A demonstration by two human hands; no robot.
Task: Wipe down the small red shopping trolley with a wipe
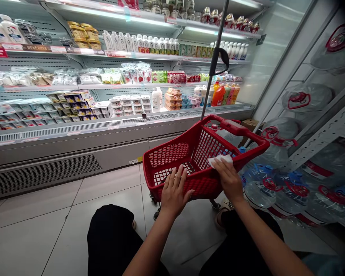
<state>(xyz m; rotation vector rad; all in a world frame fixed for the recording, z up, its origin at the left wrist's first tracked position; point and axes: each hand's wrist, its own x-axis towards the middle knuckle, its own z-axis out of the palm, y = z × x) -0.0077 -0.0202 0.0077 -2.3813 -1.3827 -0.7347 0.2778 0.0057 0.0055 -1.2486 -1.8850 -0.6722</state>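
Note:
A small red plastic shopping cart (169, 153) with lattice sides stands right in front of me on the floor. My left hand (175, 191) lies against its near side wall, fingers stretched out towards the rim, holding nothing. On the same rim, closer to the handle, my right hand (229, 178) presses a folded white cloth (221, 160) against the red plastic; the cloth shows past my fingertips, and its underside is hidden. The cart's basket appears to hold nothing, as far as its visible floor shows.
Behind the cart runs a refrigerated display case (117, 132) with dairy goods and bottles on its shelves. A dark pole (218, 42) rises behind the cart. Large water bottles (260, 189) crowd the right side. Grey floor tiles (31, 237) extend to the left.

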